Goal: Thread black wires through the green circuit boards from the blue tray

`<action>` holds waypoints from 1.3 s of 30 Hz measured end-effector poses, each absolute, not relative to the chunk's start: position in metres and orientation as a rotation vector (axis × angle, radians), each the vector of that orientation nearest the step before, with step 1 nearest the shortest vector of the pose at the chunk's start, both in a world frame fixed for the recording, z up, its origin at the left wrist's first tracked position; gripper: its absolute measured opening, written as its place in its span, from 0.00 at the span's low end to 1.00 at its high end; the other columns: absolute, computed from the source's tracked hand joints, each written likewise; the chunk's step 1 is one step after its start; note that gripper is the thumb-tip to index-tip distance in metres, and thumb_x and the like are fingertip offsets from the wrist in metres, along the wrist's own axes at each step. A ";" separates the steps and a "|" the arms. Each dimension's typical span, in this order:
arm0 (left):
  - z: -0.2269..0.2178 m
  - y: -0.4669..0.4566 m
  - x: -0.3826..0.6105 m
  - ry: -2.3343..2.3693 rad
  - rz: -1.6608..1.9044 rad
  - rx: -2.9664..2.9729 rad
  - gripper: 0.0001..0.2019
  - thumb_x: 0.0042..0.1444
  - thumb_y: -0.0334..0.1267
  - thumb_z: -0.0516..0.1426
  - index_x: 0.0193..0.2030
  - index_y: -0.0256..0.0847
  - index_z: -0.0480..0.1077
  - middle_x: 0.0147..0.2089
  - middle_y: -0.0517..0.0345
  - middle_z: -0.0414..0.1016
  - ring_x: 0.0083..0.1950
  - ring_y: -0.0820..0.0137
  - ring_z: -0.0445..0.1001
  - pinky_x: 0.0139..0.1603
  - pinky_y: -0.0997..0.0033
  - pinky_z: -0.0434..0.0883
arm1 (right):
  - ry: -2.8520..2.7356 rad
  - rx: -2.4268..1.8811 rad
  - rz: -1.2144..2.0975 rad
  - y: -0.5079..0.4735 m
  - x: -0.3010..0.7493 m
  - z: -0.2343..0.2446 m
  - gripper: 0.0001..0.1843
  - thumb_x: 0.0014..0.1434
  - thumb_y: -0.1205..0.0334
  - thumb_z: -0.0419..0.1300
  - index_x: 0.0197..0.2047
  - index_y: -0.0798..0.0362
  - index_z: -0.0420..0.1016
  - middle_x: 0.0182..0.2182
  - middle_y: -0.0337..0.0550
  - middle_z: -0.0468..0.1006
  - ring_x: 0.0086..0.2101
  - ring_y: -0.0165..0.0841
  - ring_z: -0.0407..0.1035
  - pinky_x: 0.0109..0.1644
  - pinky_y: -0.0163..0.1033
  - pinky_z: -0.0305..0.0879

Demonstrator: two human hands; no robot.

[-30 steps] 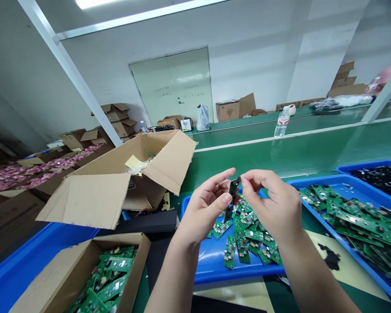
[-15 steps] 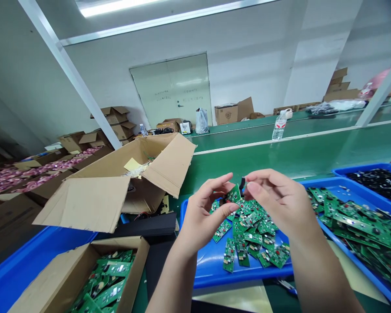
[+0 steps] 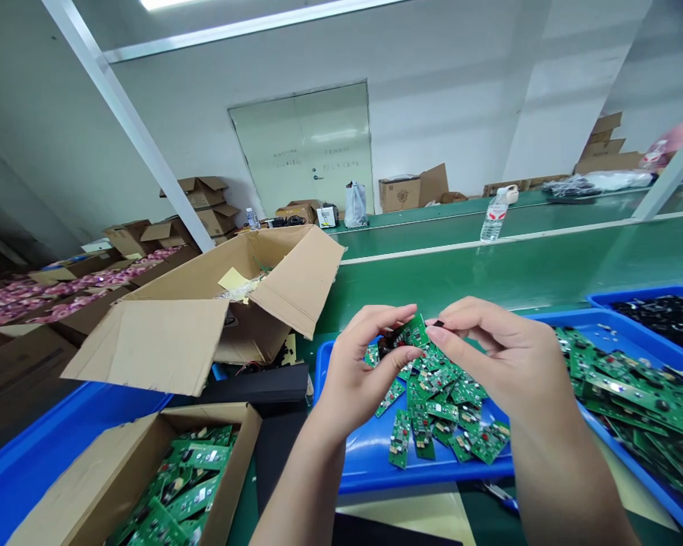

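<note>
My left hand is closed on a green circuit board, held between thumb and fingers above a blue tray. Dark components show on the board inside my grip. At the board's right edge, my right hand pinches a small black piece, mostly hidden by the fingertips. I cannot tell whether that piece is fixed to the board. Several small circuit boards lie loose in the tray under both hands.
To the right, another blue tray holds piled green boards, with a tray of black parts behind it. A small carton of boards stands at front left, below a large open carton. A water bottle stands farther back.
My right hand has come slightly closer to my left, bringing the black piece from upright beside the board against its right edge. The view has shifted slightly.
</note>
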State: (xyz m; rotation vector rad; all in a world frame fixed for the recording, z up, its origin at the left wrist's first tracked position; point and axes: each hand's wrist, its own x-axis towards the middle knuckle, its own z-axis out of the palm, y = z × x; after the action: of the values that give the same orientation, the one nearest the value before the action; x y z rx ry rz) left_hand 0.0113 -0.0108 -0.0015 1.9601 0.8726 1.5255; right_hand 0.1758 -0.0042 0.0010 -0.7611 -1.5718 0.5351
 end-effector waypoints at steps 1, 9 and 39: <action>-0.001 -0.011 0.012 0.874 1.524 1.949 0.17 0.53 0.35 0.62 0.51 0.46 0.73 0.45 0.53 0.75 0.45 0.68 0.72 0.47 0.68 0.71 | -1.586 -0.738 0.543 -0.004 0.177 0.001 0.06 0.55 0.65 0.61 0.26 0.51 0.72 0.27 0.42 0.76 0.29 0.32 0.71 0.28 0.35 0.69; -0.003 -0.006 0.010 0.889 1.631 1.940 0.16 0.54 0.34 0.61 0.50 0.47 0.73 0.45 0.53 0.73 0.44 0.69 0.72 0.45 0.69 0.71 | -1.732 -0.685 0.812 -0.003 0.187 0.002 0.14 0.53 0.63 0.64 0.45 0.48 0.77 0.31 0.41 0.79 0.31 0.31 0.73 0.35 0.36 0.74; -0.005 -0.005 0.011 0.876 1.605 1.967 0.16 0.51 0.34 0.64 0.48 0.44 0.75 0.42 0.53 0.77 0.43 0.69 0.74 0.45 0.70 0.73 | -1.707 -0.958 0.757 -0.002 0.179 0.005 0.08 0.54 0.61 0.58 0.24 0.53 0.71 0.20 0.37 0.73 0.22 0.27 0.66 0.25 0.30 0.62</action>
State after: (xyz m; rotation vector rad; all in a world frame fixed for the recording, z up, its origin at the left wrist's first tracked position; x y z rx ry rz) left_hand 0.0111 -0.0053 -0.0050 1.9671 0.8758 1.6045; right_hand 0.1794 -0.0019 0.0055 -0.9582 -1.7067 0.7566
